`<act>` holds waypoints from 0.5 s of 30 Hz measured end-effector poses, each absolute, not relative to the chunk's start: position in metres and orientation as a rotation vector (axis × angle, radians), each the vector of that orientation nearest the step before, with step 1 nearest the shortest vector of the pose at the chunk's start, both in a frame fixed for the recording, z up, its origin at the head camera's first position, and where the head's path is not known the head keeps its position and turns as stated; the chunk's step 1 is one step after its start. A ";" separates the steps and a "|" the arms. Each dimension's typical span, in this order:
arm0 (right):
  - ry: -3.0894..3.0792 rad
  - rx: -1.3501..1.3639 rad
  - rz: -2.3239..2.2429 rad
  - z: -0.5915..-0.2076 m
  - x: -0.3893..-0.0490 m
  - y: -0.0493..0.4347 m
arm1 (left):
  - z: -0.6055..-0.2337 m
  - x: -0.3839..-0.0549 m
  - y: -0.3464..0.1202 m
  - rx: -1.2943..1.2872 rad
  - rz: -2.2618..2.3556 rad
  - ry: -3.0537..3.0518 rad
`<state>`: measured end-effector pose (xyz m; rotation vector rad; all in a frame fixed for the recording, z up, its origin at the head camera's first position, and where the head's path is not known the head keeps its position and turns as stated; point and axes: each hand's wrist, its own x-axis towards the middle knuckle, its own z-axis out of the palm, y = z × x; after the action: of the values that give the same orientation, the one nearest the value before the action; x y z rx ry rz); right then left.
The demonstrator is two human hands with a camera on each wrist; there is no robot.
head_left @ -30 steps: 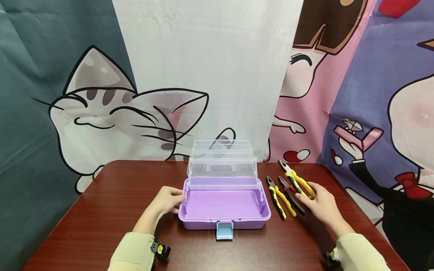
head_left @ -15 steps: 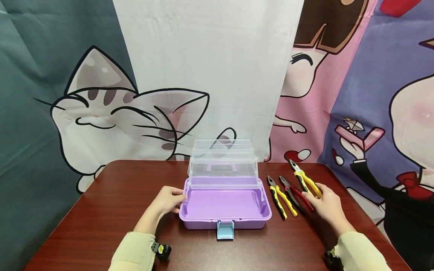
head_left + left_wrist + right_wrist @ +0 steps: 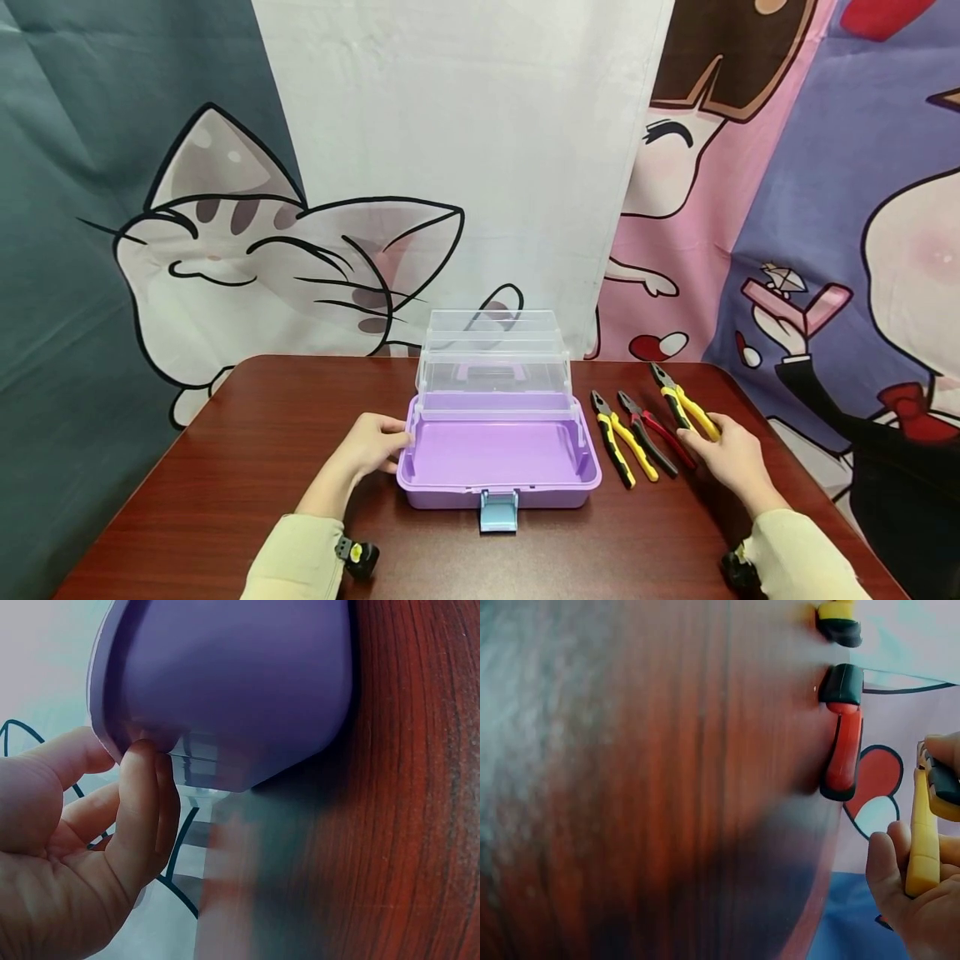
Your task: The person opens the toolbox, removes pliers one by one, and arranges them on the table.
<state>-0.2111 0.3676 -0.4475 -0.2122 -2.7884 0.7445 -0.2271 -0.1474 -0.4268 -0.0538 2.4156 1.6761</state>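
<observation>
A purple toolbox (image 3: pixel 498 497) stands on the table with its clear lid tilted up at the back. My left hand (image 3: pixel 371 446) pinches its left rim; in the left wrist view the fingers (image 3: pixel 142 802) curl under the lip. On the right, my right hand (image 3: pixel 731 460) holds yellow-and-black pliers (image 3: pixel 678 400) by the handles, jaws pointing away. The right wrist view shows a yellow handle (image 3: pixel 923 840) against the fingers. Between toolbox and right hand lie red-and-black pliers (image 3: pixel 656 433) and a second yellow-and-black pair (image 3: pixel 624 437), both with handles spread.
A light blue latch (image 3: pixel 498 511) hangs at the toolbox's front. The clear lid (image 3: pixel 491 358) stands up near the table's (image 3: pixel 225 492) far edge. Behind is a cartoon-printed cloth (image 3: pixel 465 150). A small dark camera (image 3: pixel 360 558) sits at the left wrist.
My right hand has moved to the right with its pliers, away from the red-and-black pair, whose red handle now shows fully. The left hand stays on the toolbox rim.
</observation>
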 end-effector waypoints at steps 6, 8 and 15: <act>-2.837 -0.218 0.721 -0.450 -0.214 0.374 | -0.427 -0.228 -0.147 -0.059 1.680 2.412; -2.860 -0.220 0.719 -0.451 -0.215 0.376 | -0.427 -0.228 -0.147 -0.064 1.681 2.410; -2.903 -0.206 0.692 -0.451 -0.216 0.380 | -0.427 -0.228 -0.147 -0.073 1.685 2.414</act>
<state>-0.2161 0.3801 -0.4508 -0.2057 -2.9030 0.6922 -0.2275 -0.1470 -0.4270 -0.0734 2.4139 1.6849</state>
